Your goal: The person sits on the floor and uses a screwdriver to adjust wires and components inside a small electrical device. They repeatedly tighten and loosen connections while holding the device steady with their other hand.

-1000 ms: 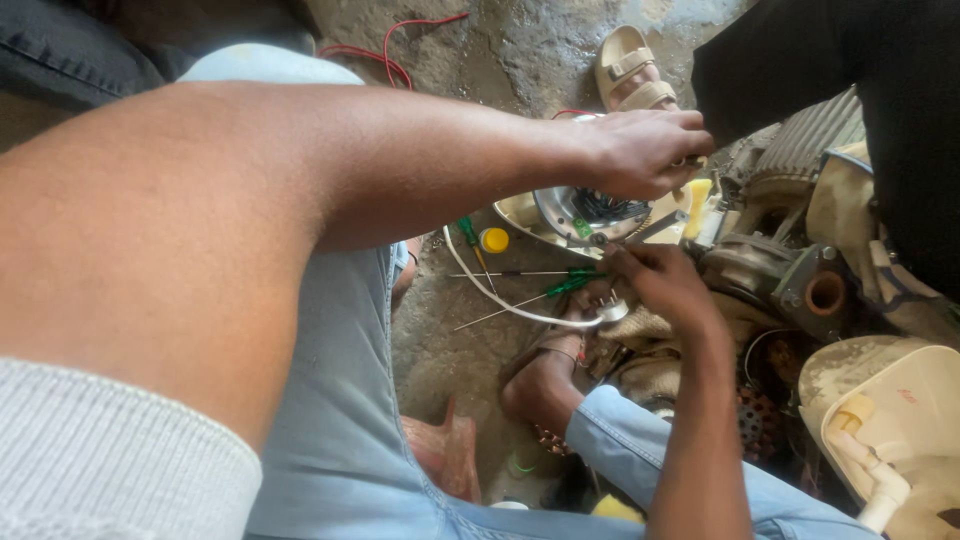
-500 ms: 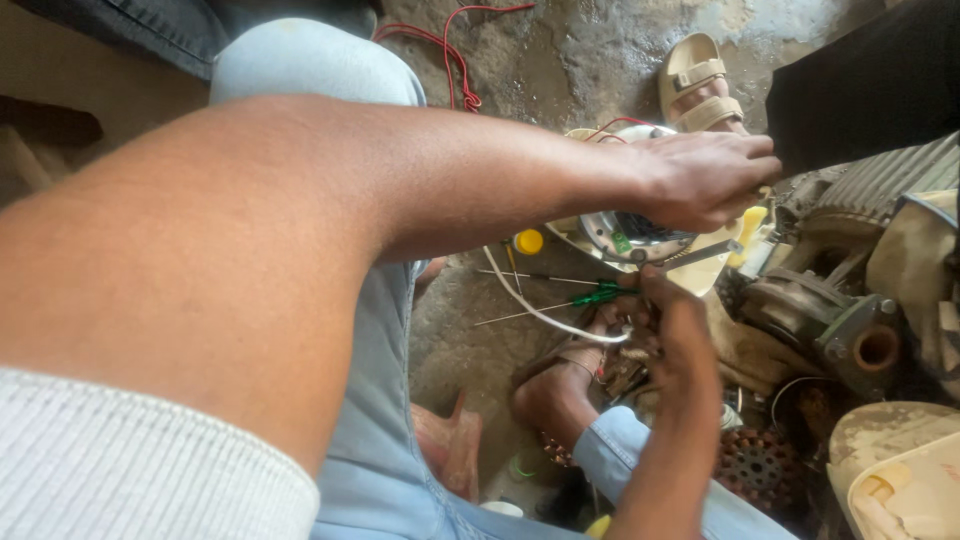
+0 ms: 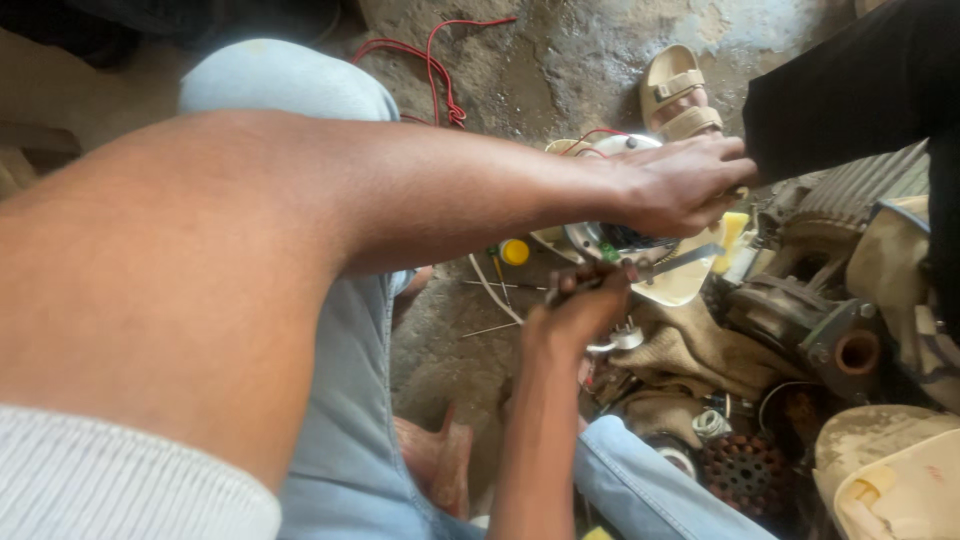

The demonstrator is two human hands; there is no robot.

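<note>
While the left hand (image 3: 680,185) is gripping the round motor housing (image 3: 610,240), the right hand (image 3: 585,305) is holding a metal tool (image 3: 680,262) against it.

Left arm: bare from the hand up, with a white ribbed knit sleeve edge (image 3: 120,480) at near left, fine vertical ribbing. Left hand (image 3: 680,185) bare, no rings or watch visible. Right forearm bare too, right hand (image 3: 585,305) bare, no glove. Legs in light blue jeans (image 3: 340,380), faded denim; one knee sits far left of centre, the other leg shows near right of centre. Far right of centre, a foot in a beige sandal (image 3: 680,95) with two straps.
</note>
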